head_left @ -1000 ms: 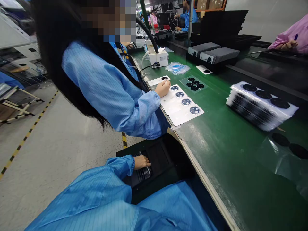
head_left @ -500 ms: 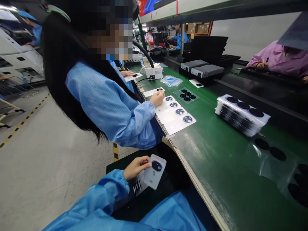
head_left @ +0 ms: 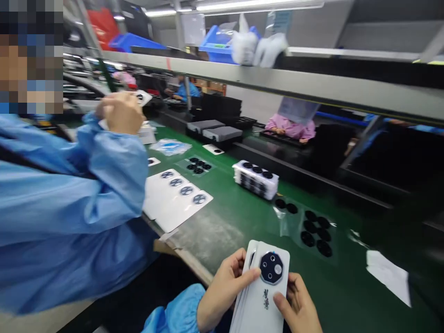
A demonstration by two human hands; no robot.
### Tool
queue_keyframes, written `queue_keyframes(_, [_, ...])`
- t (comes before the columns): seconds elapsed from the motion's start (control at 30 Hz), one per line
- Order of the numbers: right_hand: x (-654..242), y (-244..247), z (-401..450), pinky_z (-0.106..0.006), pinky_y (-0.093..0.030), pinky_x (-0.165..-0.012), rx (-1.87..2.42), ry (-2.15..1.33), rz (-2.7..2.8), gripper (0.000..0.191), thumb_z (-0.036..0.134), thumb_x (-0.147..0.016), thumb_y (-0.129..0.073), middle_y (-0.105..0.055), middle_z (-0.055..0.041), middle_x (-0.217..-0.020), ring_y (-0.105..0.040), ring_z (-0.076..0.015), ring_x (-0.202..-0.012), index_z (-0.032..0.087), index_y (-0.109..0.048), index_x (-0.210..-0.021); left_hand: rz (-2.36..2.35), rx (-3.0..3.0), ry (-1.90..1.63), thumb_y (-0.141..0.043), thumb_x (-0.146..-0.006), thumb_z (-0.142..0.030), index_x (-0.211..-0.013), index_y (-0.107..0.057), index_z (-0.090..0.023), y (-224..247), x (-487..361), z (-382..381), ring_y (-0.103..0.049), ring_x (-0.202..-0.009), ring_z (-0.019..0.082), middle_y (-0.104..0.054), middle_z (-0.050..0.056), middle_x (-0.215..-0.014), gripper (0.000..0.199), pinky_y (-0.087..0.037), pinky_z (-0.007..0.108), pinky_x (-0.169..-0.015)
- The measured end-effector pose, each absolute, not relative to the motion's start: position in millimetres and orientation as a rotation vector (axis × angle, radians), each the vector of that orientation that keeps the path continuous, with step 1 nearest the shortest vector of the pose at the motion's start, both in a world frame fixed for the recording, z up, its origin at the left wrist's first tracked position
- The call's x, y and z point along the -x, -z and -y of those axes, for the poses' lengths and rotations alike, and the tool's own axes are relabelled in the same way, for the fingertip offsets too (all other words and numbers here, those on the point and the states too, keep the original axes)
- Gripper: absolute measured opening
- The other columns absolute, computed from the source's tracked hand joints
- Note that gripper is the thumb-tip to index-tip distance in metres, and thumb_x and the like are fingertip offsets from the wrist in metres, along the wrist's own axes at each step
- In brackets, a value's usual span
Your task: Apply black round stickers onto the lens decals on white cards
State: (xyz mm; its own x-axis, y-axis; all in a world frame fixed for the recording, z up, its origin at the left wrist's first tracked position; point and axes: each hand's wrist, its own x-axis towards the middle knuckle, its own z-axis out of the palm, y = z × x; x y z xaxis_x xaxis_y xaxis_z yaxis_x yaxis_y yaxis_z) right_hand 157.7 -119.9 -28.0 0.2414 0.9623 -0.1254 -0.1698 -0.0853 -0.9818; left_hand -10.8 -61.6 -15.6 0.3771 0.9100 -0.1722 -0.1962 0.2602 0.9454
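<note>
At the table's front edge I hold a small stack of white phone back covers [head_left: 256, 303], the top one with a dark camera plate and black lettering. My left hand [head_left: 229, 286] grips the stack's left side, its thumb beside the camera plate. On the opposite side, my right hand [head_left: 297, 303] has its thumb on the top cover and its fingers at the edge. The lower end of the stack runs out of the picture. Beyond my hands, a sheet of black round stickers [head_left: 316, 233] lies on the green table [head_left: 222, 226].
At my left a co-worker in a blue sleeve [head_left: 114, 171] lifts a hand with a white cover. Fanned white covers [head_left: 169, 203] lie nearby. A stack of white sheets with black discs [head_left: 255, 180] stands farther back. White paper [head_left: 388, 277] lies at right.
The view has swung right. A single cover was held low beside the table by one hand; now both hands hold several covers at the table edge. The co-worker's hand has risen.
</note>
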Motion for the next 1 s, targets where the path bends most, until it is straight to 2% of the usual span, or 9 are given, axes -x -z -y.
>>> queue_keyframes(0.1, [-168.0,25.9,111.9,-0.032,-0.052,-0.069,1.312,-1.053,0.737,0.043,0.054,-0.058,-0.08,-0.069,-0.0059,-0.074,-0.064,-0.0253,-0.076,0.018,-0.063,-0.076,-0.759,-1.065,-0.823,-0.078,-0.059,-0.054,-0.076,-0.055,-0.025,24.0,-25.8,45.5,-0.063,-0.075,0.022,-0.064,0.003,-0.08,0.041,-0.049,0.031,-0.066])
queue_keyframes(0.2, [-188.0,28.6,111.4,-0.033,-0.051,-0.069,1.331,-1.014,0.659,0.048,0.058,-0.057,-0.079,-0.07,-0.007,-0.073,-0.064,-0.0256,-0.074,0.017,-0.064,-0.075,-0.674,-1.112,-0.737,-0.076,-0.061,-0.056,-0.08,-0.055,-0.025,29.0,-42.9,33.2,-0.064,-0.079,0.023,-0.066,0.004,-0.085,0.041,-0.05,0.033,-0.069])
queue_keyframes(0.33, [-205.2,32.2,112.3,-0.035,-0.051,-0.068,1.355,-0.953,0.602,0.05,0.059,-0.055,-0.079,-0.07,-0.0075,-0.072,-0.065,-0.0281,-0.076,0.016,-0.067,-0.078,-0.644,-1.185,-0.675,-0.073,-0.065,-0.057,-0.08,-0.052,-0.024,32.3,-48.2,21.0,-0.066,-0.081,0.023,-0.066,0.004,-0.084,0.042,-0.05,0.032,-0.069])
queue_keyframes(0.47, [-216.8,30.6,113.0,-0.031,-0.051,-0.065,1.399,-0.868,0.622,0.047,0.057,-0.055,-0.08,-0.07,-0.007,-0.072,-0.063,-0.0254,-0.071,0.015,-0.068,-0.073,-0.692,-1.283,-0.643,-0.07,-0.064,-0.06,-0.08,-0.046,-0.023,33.3,-38.9,4.5,-0.065,-0.082,0.023,-0.067,0.004,-0.088,0.047,-0.049,0.031,-0.068])
queue_keyframes(0.6, [-229.7,31.0,116.3,-0.03,-0.051,-0.069,1.452,-0.865,0.624,0.054,0.059,-0.058,-0.077,-0.071,-0.0073,-0.081,-0.064,-0.0265,-0.079,0.014,-0.07,-0.087,-0.783,-1.406,-0.573,-0.066,-0.067,-0.056,-0.083,-0.039,-0.023,27.0,-22.5,-10.2,-0.066,-0.079,0.024,-0.069,0.005,-0.088,0.045,-0.048,0.03,-0.064])
queue_keyframes(0.67, [-235.3,33.6,118.4,-0.031,-0.051,-0.073,1.524,-0.862,0.693,0.056,0.06,-0.062,-0.073,-0.071,-0.007,-0.084,-0.064,-0.0268,-0.083,0.015,-0.068,-0.095,-0.844,-1.491,-0.548,-0.062,-0.071,-0.051,-0.084,-0.036,-0.023,21.4,-17.0,-13.7,-0.066,-0.074,0.022,-0.07,0.003,-0.082,0.041,-0.046,0.029,-0.062])
queue_keyframes(0.77, [-240.3,39.0,122.0,-0.03,-0.049,-0.069,1.738,-0.753,0.84,0.049,0.061,-0.07,-0.064,-0.069,-0.0035,-0.076,-0.062,-0.0238,-0.074,0.017,-0.065,-0.091,-0.955,-1.628,-0.532,-0.05,-0.078,-0.049,-0.087,-0.033,-0.024,12.9,-12.5,-15.6,-0.063,-0.067,0.021,-0.069,-0.001,-0.074,0.032,-0.043,0.029,-0.061])
queue_keyframes(0.87, [-240.8,43.7,126.3,-0.029,-0.048,-0.068,1.854,-0.641,0.887,0.043,0.06,-0.076,-0.057,-0.069,-0.0027,-0.08,-0.062,-0.0228,-0.075,0.02,-0.061,-0.089,-1.064,-1.76,-0.522,-0.038,-0.083,-0.05,-0.092,-0.03,-0.025,5.8,-6.1,-18.0,-0.064,-0.072,0.023,-0.07,0.0,-0.077,0.028,-0.042,0.032,-0.069])
queue_keyframes(1.0, [-234.8,47.6,131.2,-0.03,-0.048,-0.071,1.866,-0.605,0.789,0.042,0.062,-0.077,-0.054,-0.069,-0.0034,-0.086,-0.063,-0.0248,-0.084,0.021,-0.056,-0.089,-1.212,-1.924,-0.466,-0.033,-0.084,-0.049,-0.097,-0.029,-0.024,0.4,8.5,-25.2,-0.065,-0.076,0.026,-0.07,0.002,-0.081,0.028,-0.042,0.033,-0.07])
